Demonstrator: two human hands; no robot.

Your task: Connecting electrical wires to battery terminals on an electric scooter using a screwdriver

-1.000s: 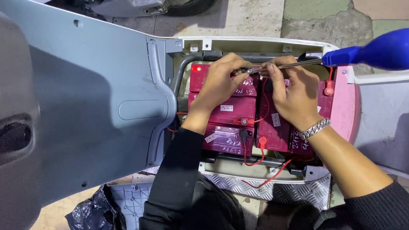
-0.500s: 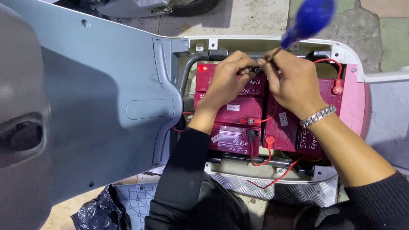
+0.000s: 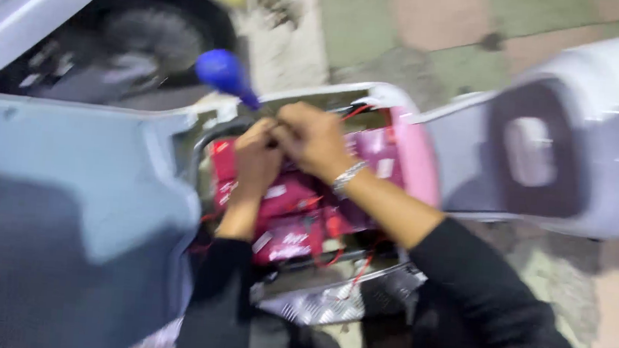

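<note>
1. Both hands meet over the battery bay: right hand (image 3: 311, 136) grips a blue-handled screwdriver (image 3: 225, 74); left hand (image 3: 256, 155) pinches at its tip.
2. Red batteries (image 3: 288, 213) sit exposed, red wires (image 3: 340, 254) loose; fastening appears unfinished.
3. Grey scooter panel (image 3: 72, 199) alongside.

Blurred paved floor (image 3: 438, 29) in green and pinkish slabs.
</note>
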